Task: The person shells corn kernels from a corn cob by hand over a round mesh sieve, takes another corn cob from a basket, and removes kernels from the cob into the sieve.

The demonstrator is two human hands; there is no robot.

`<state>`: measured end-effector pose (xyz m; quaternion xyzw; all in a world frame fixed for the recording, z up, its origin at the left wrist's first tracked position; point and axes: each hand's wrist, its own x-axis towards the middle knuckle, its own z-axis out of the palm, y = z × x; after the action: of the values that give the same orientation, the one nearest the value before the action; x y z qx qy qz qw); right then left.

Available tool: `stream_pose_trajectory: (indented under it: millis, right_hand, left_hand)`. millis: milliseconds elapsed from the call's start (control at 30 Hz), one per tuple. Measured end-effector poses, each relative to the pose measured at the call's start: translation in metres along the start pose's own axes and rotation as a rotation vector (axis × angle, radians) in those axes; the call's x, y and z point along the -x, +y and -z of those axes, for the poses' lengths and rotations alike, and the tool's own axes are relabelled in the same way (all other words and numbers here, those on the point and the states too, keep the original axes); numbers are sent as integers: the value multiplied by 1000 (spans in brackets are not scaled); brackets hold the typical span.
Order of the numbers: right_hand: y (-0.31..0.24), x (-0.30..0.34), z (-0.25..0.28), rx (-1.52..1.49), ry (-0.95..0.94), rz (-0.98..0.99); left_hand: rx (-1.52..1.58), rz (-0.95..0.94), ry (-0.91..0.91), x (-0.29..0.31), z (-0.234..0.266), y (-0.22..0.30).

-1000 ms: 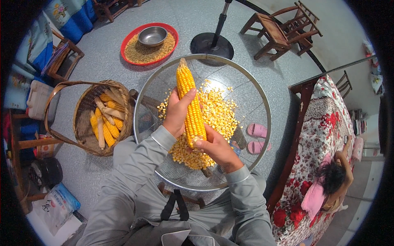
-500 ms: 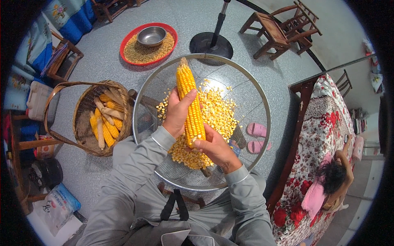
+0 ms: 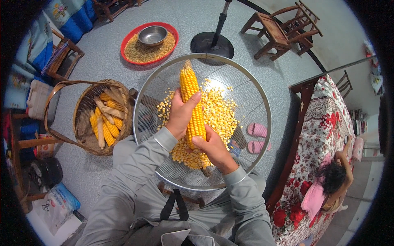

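Note:
A long yellow ear of corn (image 3: 190, 84) is held nearly upright above a round wire-mesh sieve (image 3: 254, 164), its pointed tip away from me. My left hand (image 3: 179, 112) wraps round its middle, thumb along the near face. My right hand (image 3: 215, 149) grips the thick lower end, with the thumb pressed on the kernels there. Beneath the ear, loose corn kernels (image 3: 219, 110) lie heaped on the mesh. Left of the sieve stands a wicker basket (image 3: 80, 117) with a tall handle, holding several yellow ears and bare cobs.
Farther off, a red tray (image 3: 174, 45) of grain carries a metal bowl (image 3: 152, 35). A black stand base (image 3: 201, 43) and wooden chairs (image 3: 273, 35) stand beyond the sieve. Pink slippers (image 3: 257, 130) lie right. A person (image 3: 338, 176) leans at a flower-patterned bed (image 3: 303, 164).
The ear and both hands have shifted slightly to the right. My right thumb has moved a little upward on the ear; the pale kernels beside it are no longer seen.

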<state>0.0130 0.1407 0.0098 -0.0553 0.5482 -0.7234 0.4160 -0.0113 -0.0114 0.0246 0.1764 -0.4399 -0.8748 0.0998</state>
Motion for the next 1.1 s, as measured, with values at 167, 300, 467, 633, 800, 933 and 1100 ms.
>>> stream_pose_trajectory:
  millis: [167, 300, 467, 633, 800, 933, 1100]
  right_hand:
    - [0, -2, 2, 84, 16, -41]
    - [-5, 1, 3, -29, -36, -21]
    - [-2, 1, 4, -6, -42, 2]
    - [0, 0, 9, -73, -59, -55]
    - [-6, 3, 7, -30, -75, -37]
    - [-7, 3, 7, -313, -49, -114]
    - [-6, 3, 14, -238, -135, -87]
  left_hand:
    - [-50, -10, -17, -4, 6, -7]
    - [14, 22, 18, -3, 2, -3]
    - [35, 43, 4, -2, 2, 0]
    - [-33, 50, 3, 0, 2, 1]
    - [28, 64, -3, -2, 3, 1]
    - [51, 62, -12, -1, 1, 4]
    - [58, 90, 8, 1, 0, 9]
